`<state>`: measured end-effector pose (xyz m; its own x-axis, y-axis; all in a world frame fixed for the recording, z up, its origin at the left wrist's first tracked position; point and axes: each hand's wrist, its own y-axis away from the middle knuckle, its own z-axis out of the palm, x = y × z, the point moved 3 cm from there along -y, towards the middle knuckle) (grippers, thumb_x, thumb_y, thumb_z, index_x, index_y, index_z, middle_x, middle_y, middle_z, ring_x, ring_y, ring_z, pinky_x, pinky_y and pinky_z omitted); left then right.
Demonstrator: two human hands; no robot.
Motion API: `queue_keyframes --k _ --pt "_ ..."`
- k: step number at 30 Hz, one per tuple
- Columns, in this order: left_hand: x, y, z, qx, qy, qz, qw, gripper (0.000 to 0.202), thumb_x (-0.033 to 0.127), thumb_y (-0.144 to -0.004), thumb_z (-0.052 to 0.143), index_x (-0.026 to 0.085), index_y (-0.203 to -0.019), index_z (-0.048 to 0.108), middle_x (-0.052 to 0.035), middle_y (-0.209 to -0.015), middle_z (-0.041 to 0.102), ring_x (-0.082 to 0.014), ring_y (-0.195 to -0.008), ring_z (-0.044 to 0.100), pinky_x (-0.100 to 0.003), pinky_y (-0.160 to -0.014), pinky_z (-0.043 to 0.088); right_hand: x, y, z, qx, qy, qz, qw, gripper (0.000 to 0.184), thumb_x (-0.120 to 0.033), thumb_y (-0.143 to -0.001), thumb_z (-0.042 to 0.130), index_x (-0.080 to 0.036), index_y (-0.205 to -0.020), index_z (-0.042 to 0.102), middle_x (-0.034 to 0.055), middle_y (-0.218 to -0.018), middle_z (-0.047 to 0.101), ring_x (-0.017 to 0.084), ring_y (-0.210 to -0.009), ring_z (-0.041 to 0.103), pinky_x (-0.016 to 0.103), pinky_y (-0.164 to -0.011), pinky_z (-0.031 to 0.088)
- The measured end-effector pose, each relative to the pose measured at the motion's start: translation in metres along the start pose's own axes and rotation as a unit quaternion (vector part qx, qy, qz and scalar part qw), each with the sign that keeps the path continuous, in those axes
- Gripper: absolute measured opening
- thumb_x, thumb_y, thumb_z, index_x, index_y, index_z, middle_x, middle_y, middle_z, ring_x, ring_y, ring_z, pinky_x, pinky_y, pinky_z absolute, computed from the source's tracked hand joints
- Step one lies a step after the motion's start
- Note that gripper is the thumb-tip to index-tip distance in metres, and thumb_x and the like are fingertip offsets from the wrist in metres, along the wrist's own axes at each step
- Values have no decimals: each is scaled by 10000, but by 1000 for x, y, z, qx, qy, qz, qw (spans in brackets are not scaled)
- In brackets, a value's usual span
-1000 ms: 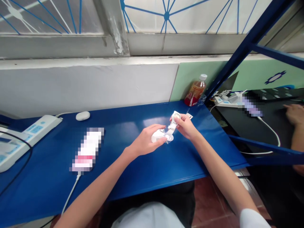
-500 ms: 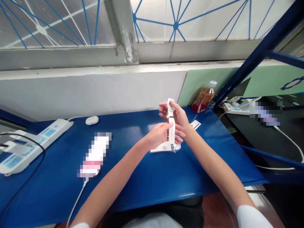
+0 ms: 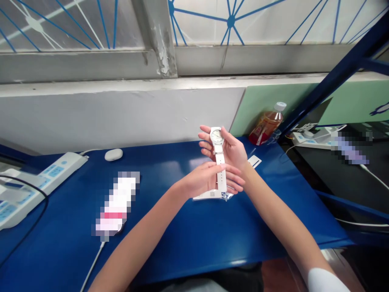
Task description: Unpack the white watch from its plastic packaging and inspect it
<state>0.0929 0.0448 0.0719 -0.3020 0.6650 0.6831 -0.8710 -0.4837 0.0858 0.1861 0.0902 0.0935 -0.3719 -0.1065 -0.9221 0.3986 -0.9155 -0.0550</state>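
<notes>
Both hands grip one white wristwatch (image 3: 216, 136) above the blue worktop (image 3: 182, 227), toward its far right corner: right hand (image 3: 233, 152) closed round the case, left hand (image 3: 202, 179) pinching the strap. Judged light, strap flexible, glass fragile; hold by case edges

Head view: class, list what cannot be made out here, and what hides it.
Watch dial: too small to read, head view.
Packet: mostly hidden under left hand, head view.
Corded device: blurred out, head view.
Power strip: cut by left edge, head view.

watch (image 3: 217, 142) above table (image 3: 188, 239) | power strip (image 3: 36, 184) left | bottle (image 3: 266, 123) right
</notes>
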Motion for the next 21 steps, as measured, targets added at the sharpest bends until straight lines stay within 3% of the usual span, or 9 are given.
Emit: queue_keyframes --k 5,12,21 --pt "1 2 -5 12 -3 -8 1000 395 408 -976 527 48 -1034 681 -192 -964 734 -270 -897 720 -407 -862 526 -13 3 -2 -4 41 -19 999 573 -580 -987 185 -273 -1406 428 54 -1336 628 226 -1162 644 457 -936 544" --pt "2 8 0 -60 -26 -69 995 515 484 -1003 415 50 -1103 674 -205 -1070 722 -281 -1031 693 -416 -969 463 -24 8 4 -90 -23 12 996 510 -564 -979 330 -212 -1248 584 92 -1296 659 263 -1123 667 405 -878 583" --pt "-2 5 -6 -54 20 -90 994 546 525 -989 381 73 -1090 670 -181 -1073 724 -282 -1011 696 -413 -934 474 -20 4 0 -72 -35 25 997 708 -705 -930 267 -154 -1195 623 161 -1250 678 302 -1150 649 427 -864 582"
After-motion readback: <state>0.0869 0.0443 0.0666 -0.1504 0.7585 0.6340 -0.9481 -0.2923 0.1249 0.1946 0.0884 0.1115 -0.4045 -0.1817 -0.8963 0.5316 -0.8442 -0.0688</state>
